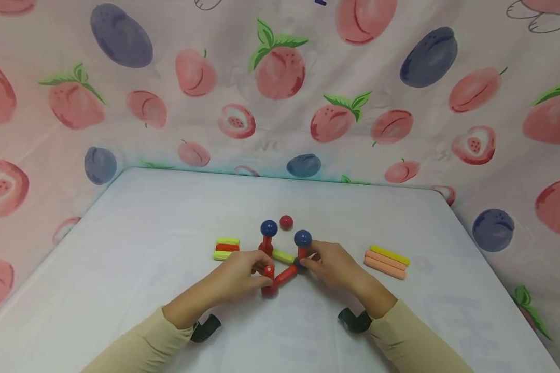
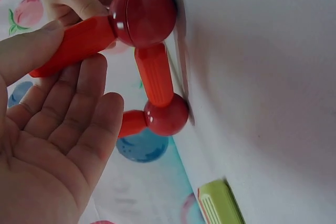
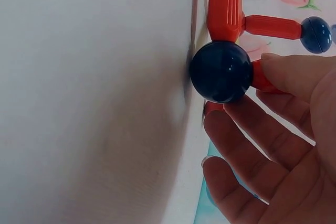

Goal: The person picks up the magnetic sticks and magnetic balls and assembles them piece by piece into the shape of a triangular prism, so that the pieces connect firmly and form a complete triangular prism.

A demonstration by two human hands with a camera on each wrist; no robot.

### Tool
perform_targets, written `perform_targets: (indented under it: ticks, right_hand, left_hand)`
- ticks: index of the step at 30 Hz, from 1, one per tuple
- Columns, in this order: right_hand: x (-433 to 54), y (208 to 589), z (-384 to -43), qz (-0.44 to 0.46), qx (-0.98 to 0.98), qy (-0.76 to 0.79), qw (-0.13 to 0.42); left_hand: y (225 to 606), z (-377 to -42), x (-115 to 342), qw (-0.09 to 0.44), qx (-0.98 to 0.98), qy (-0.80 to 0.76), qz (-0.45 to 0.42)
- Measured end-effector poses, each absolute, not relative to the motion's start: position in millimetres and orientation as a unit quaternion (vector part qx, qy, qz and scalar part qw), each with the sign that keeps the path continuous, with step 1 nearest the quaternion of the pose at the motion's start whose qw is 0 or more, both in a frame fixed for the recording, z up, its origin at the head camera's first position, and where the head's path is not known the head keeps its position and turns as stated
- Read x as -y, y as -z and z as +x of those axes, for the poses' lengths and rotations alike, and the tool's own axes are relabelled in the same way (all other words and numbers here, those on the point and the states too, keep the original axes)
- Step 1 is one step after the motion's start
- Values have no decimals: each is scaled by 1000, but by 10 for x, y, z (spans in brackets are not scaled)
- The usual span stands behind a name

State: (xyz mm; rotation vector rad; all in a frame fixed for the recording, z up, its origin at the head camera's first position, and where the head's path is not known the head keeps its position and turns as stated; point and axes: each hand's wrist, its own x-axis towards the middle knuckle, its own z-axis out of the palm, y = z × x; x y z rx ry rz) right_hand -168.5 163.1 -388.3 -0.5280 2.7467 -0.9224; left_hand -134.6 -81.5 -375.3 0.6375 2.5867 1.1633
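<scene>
The toy frame [image 1: 287, 274] stood at the middle of the desk [image 1: 168, 217], built of ribbed, faceted rods that tapered at the ends and glossy balls. At its near left corner, a dark red ball [image 2: 143, 15] with a fine seam sat on the desk and carried an upright orange-red rod [image 2: 86, 45], its top bare. The left hand [image 1: 242, 274] pinched this rod between thumb and fingers. A second rod [image 2: 155, 74] of the same colour ran low to the far left ball [image 2: 167, 114], also dark red, where another upright rod bore a shiny blue ball [image 1: 269, 228]. From the near left corner, a red rod led right and farther off to a navy ball [image 3: 221, 72], above which stood a red upright with its own blue top [image 1: 303, 238]. The right hand [image 1: 333, 264] gripped that upright by thumb and fingers, just over the navy ball. A yellow-green rod [image 1: 283, 256] lay between the far left ball and the navy one. Just beyond the frame rested a loose red ball [image 1: 286, 223]; three short rods [image 1: 227, 247] lay to the left, and yellow and peach rods [image 1: 386, 260] to the right.
</scene>
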Motion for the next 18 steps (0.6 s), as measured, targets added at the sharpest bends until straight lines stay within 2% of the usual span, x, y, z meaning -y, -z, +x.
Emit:
perform_targets:
  ticks: [18]
  right_hand:
    - [-1645,3903,-1674,-195,-926,310,86]
  left_hand:
    - [3762,-1262,743,83,-899,-362,234]
